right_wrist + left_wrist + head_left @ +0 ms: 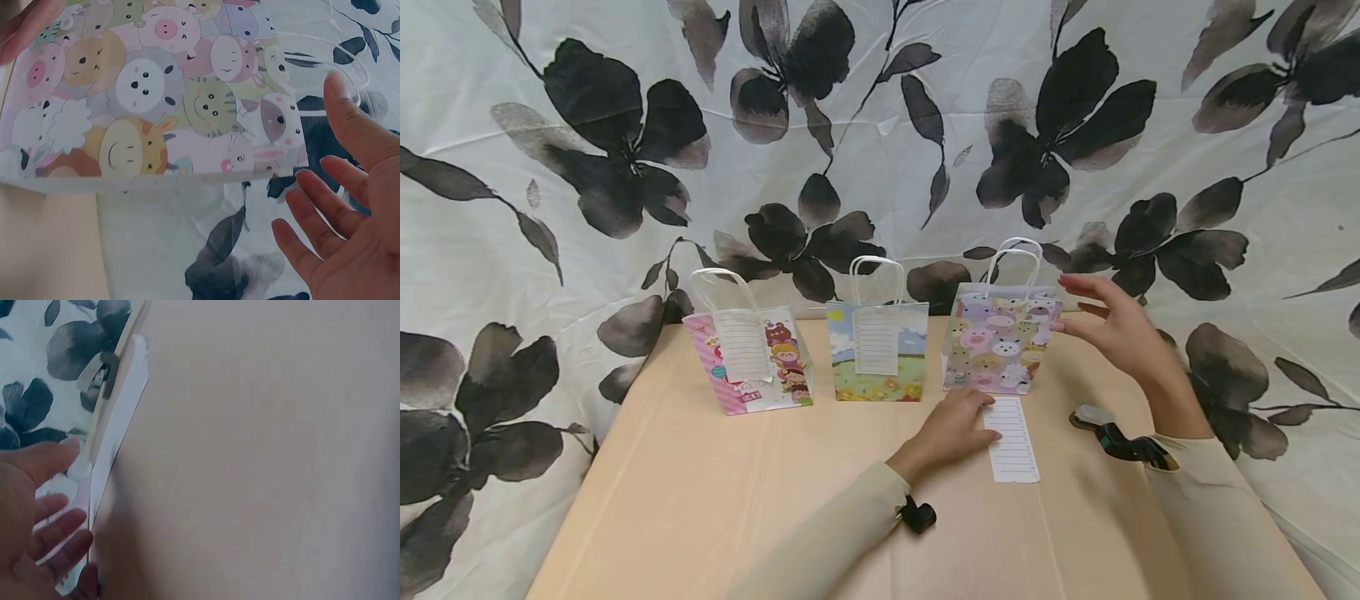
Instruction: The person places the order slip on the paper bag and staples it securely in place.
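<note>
A purple paper gift bag (997, 346) with cartoon animal faces and white handles stands at the right of a row of three. My right hand (1108, 325) is beside its upper right edge. The right wrist view shows that hand's fingers (328, 203) spread, apart from the bag's printed face (150, 87). My left hand (951, 433) is low in front of the bag, its fingertips by the bag's base and a lined white paper slip (1015, 446) on the table. In the left wrist view its fingers (59, 534) look loosely extended; whether they touch the slip I cannot tell.
A pink cartoon bag (797, 333) and a blue-green landscape bag (913, 354) stand to the left, each with a lined slip (745, 346) on its front. Behind the table (700, 500) hangs a white cloth (917, 33) with dark flowers.
</note>
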`<move>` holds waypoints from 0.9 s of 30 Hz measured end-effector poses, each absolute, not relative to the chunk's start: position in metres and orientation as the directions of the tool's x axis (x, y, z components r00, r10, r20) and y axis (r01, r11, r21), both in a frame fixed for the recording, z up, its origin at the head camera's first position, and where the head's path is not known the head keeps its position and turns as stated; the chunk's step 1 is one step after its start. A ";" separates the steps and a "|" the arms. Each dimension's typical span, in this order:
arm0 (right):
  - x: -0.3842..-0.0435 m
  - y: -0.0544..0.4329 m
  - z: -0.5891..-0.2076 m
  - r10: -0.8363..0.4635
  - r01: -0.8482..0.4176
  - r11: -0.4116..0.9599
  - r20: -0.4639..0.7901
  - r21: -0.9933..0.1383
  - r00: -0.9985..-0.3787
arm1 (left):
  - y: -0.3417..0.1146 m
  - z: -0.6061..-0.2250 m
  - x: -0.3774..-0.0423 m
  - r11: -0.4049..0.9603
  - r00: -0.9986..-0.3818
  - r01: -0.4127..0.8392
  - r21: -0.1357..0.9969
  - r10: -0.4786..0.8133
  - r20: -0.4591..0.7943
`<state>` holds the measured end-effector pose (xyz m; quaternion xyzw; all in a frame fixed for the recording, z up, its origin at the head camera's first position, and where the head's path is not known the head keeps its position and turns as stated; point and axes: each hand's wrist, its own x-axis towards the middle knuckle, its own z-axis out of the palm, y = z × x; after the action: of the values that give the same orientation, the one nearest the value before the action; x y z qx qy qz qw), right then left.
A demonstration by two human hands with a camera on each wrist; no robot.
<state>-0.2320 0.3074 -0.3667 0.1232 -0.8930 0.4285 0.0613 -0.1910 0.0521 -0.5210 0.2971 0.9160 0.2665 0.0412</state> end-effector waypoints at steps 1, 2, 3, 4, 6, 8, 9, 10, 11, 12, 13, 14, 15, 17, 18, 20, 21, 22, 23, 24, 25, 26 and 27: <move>-0.233 0.305 -0.365 -0.169 -0.274 0.598 0.215 -0.753 -0.962 | 0.055 -0.522 -0.190 0.697 -0.823 0.525 0.488 0.561 0.083; -0.234 0.303 -0.364 -0.171 -0.274 0.595 0.214 -0.755 -0.962 | 0.058 -0.523 -0.189 0.715 -0.826 0.527 0.460 0.558 0.080; -0.236 0.301 -0.363 -0.175 -0.278 0.590 0.215 -0.758 -0.961 | 0.060 -0.525 -0.188 0.730 -0.827 0.531 0.430 0.556 0.079; -0.237 0.299 -0.363 -0.179 -0.281 0.587 0.217 -0.759 -0.960 | 0.062 -0.525 -0.186 0.741 -0.829 0.533 0.408 0.554 0.077; -0.240 0.296 -0.363 -0.185 -0.283 0.584 0.215 -0.761 -0.959 | 0.065 -0.527 -0.184 0.759 -0.831 0.536 0.371 0.551 0.075; -0.243 0.294 -0.363 -0.193 -0.284 0.579 0.210 -0.764 -0.958 | 0.067 -0.527 -0.181 0.768 -0.836 0.529 0.360 0.544 0.068; -0.244 0.293 -0.364 -0.197 -0.283 0.575 0.206 -0.767 -0.959 | 0.068 -0.527 -0.180 0.770 -0.839 0.525 0.363 0.540 0.066; -0.245 0.292 -0.364 -0.199 -0.278 0.572 0.199 -0.771 -0.960 | 0.068 -0.527 -0.179 0.769 -0.841 0.520 0.372 0.537 0.066; -0.246 0.291 -0.364 -0.200 -0.273 0.568 0.191 -0.777 -0.961 | 0.069 -0.527 -0.179 0.766 -0.842 0.518 0.380 0.536 0.066; -0.247 0.290 -0.364 -0.203 -0.268 0.562 0.184 -0.782 -0.962 | 0.069 -0.527 -0.179 0.762 -0.841 0.517 0.390 0.537 0.065; -0.248 0.290 -0.365 -0.205 -0.264 0.553 0.178 -0.790 -0.962 | 0.069 -0.526 -0.178 0.757 -0.840 0.517 0.400 0.540 0.063; -0.248 0.289 -0.365 -0.207 -0.258 0.545 0.170 -0.798 -0.963 | 0.069 -0.526 -0.178 0.753 -0.838 0.517 0.407 0.543 0.061; -0.249 0.288 -0.365 -0.206 -0.252 0.543 0.164 -0.801 -0.965 | 0.069 -0.526 -0.178 0.749 -0.837 0.516 0.415 0.544 0.057; -0.249 0.287 -0.365 -0.202 -0.235 0.542 0.146 -0.807 -0.968 | 0.070 -0.525 -0.178 0.749 -0.841 0.504 0.429 0.539 0.046; -0.250 0.287 -0.366 -0.199 -0.224 0.545 0.135 -0.808 -0.971 | 0.071 -0.525 -0.178 0.755 -0.846 0.494 0.430 0.532 0.038; -0.250 0.286 -0.366 -0.188 -0.206 0.559 0.119 -0.803 -0.975 | 0.072 -0.525 -0.179 0.772 -0.863 0.462 0.437 0.504 0.023; -0.251 0.286 -0.366 -0.184 -0.199 0.567 0.112 -0.799 -0.977 | 0.072 -0.525 -0.179 0.782 -0.874 0.443 0.438 0.486 0.015; -0.251 0.286 -0.366 -0.180 -0.191 0.574 0.104 -0.796 -0.978 | 0.073 -0.525 -0.180 0.794 -0.885 0.422 0.439 0.465 0.009; -0.251 0.285 -0.367 -0.179 -0.186 0.582 0.099 -0.792 -0.979 | 0.073 -0.525 -0.180 0.805 -0.895 0.402 0.436 0.445 0.004; -0.251 0.285 -0.366 -0.179 -0.184 0.587 0.096 -0.788 -0.979 | 0.074 -0.525 -0.180 0.814 -0.904 0.385 0.435 0.427 0.001; -0.252 0.285 -0.367 -0.178 -0.184 0.592 0.095 -0.785 -0.979 | 0.074 -0.525 -0.181 0.820 -0.912 0.371 0.436 0.411 0.002; -0.252 0.284 -0.367 -0.178 -0.182 0.596 0.093 -0.782 -0.980 | 0.074 -0.525 -0.181 0.825 -0.917 0.360 0.435 0.398 0.004; -0.252 0.284 -0.367 -0.179 -0.181 0.597 0.091 -0.781 -0.980 | 0.074 -0.525 -0.181 0.829 -0.922 0.352 0.434 0.388 0.007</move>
<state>-0.2520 0.2840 -0.3667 0.1007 -0.8936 0.4374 0.0015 -0.1815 0.0742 -0.5254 0.1937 0.9555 0.2188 0.0407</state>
